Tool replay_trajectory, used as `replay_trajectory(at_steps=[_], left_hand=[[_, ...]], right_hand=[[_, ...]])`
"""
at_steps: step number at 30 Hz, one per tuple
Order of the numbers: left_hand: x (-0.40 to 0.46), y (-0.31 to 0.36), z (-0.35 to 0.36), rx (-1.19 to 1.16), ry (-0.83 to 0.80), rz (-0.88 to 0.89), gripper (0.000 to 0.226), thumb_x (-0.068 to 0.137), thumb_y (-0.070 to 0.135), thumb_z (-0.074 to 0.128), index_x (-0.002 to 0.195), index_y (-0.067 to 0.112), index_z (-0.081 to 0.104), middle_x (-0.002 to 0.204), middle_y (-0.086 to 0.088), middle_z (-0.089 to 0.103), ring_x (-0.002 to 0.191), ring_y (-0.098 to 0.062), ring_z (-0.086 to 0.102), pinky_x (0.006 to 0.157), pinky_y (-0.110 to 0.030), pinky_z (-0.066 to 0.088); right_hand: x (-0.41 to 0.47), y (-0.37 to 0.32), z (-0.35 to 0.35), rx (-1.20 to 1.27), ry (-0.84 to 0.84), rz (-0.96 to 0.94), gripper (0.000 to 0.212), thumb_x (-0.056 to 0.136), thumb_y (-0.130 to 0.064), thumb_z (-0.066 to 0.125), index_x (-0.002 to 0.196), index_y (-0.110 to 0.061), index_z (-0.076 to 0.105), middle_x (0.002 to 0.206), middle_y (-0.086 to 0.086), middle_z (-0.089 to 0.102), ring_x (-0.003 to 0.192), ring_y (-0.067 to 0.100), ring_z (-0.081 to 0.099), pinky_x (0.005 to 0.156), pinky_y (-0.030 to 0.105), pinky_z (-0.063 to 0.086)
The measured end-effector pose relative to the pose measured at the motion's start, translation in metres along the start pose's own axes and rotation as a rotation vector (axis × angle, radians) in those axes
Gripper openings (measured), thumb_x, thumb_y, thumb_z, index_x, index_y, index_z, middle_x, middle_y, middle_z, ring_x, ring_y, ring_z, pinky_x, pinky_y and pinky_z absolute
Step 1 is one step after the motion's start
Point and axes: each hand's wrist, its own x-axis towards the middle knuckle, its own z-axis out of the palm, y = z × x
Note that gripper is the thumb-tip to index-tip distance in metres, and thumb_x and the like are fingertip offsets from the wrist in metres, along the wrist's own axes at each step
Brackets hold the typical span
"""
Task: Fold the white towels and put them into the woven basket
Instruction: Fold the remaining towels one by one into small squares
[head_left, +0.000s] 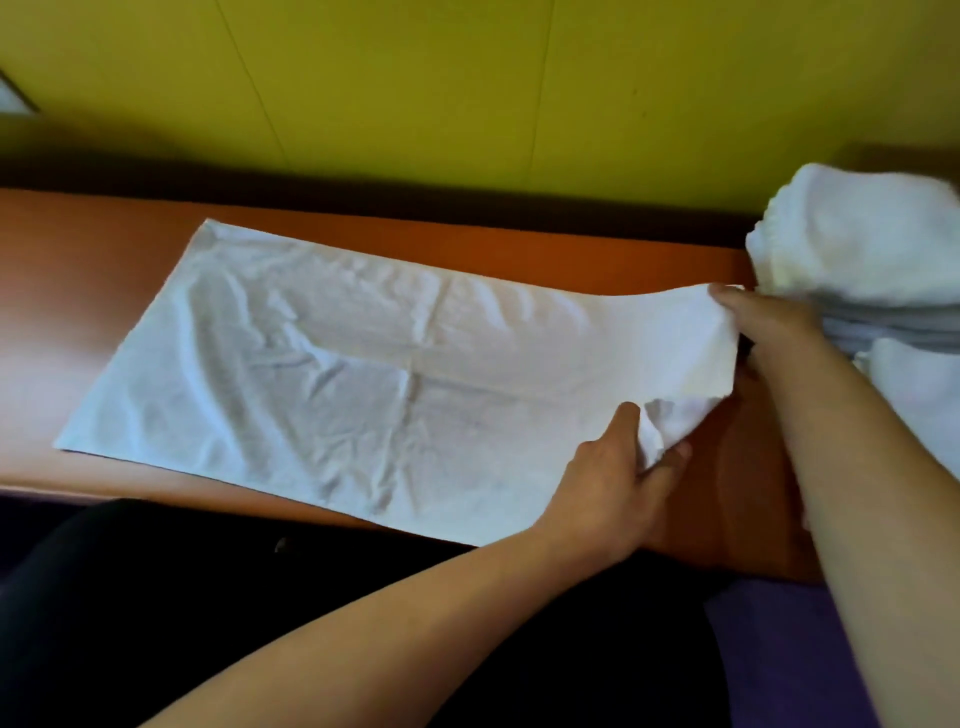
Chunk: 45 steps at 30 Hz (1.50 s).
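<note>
A white towel (332, 364) lies spread flat and creased across the orange-brown table (104, 249). Its right end is lifted off the table. My left hand (618, 478) pinches the towel's near right corner, thumb on top. My right hand (763, 322) grips the far right corner, holding that edge raised. A pile of white towels (862, 244) is stacked at the right edge of the view, just beyond my right hand. No woven basket is in view.
A yellow-green wall (467, 78) runs behind the table. The table's near edge borders my dark-clothed lap (208, 597). Purple fabric (779, 649) shows at the lower right. Grey layers (893, 322) show under the white pile.
</note>
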Motion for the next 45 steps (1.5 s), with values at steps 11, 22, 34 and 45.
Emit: replay_trajectory(at_steps=[11, 22, 34, 45], left_hand=[[-0.06, -0.002, -0.096, -0.184, 0.289, 0.055, 0.029, 0.104, 0.036, 0.044, 0.084, 0.016, 0.05, 0.068, -0.003, 0.051, 0.063, -0.009, 0.048, 0.062, -0.036, 0.043], [-0.119, -0.074, -0.243, -0.373, 0.54, -0.165, 0.019, 0.098, 0.009, 0.041, 0.096, 0.017, 0.058, 0.076, -0.01, 0.068, 0.063, -0.03, 0.069, 0.053, -0.018, 0.049], [-0.133, -0.162, -0.347, -0.341, 0.735, -0.243, 0.021, 0.103, 0.013, 0.039, 0.093, 0.013, 0.058, 0.068, -0.01, 0.063, 0.054, -0.028, 0.065, 0.056, -0.041, 0.059], [-0.121, -0.261, -0.381, 0.308, 0.815, -0.497, 0.016, 0.097, 0.035, 0.053, 0.091, 0.021, 0.056, 0.088, -0.002, 0.064, 0.084, -0.03, 0.061, 0.074, -0.042, 0.052]], right_hand=[[-0.092, -0.095, 0.058, 0.355, -0.115, -0.091, 0.013, 0.086, -0.019, 0.074, 0.095, -0.016, 0.065, 0.102, 0.007, 0.07, 0.079, 0.016, 0.069, 0.056, 0.029, 0.054], [-0.2, -0.144, 0.259, 0.342, -0.379, -0.12, 0.014, 0.088, -0.018, 0.071, 0.075, -0.02, 0.066, 0.081, 0.002, 0.066, 0.077, 0.02, 0.068, 0.067, 0.037, 0.06], [-0.268, -0.159, 0.426, 0.235, -0.431, -0.185, 0.018, 0.089, -0.02, 0.072, 0.071, -0.021, 0.069, 0.073, 0.001, 0.066, 0.074, 0.024, 0.069, 0.073, 0.046, 0.063], [-0.265, -0.102, 0.431, 0.078, -0.526, -0.253, 0.017, 0.097, -0.017, 0.06, 0.112, -0.015, 0.067, 0.078, 0.004, 0.066, 0.062, 0.015, 0.062, 0.055, 0.026, 0.052]])
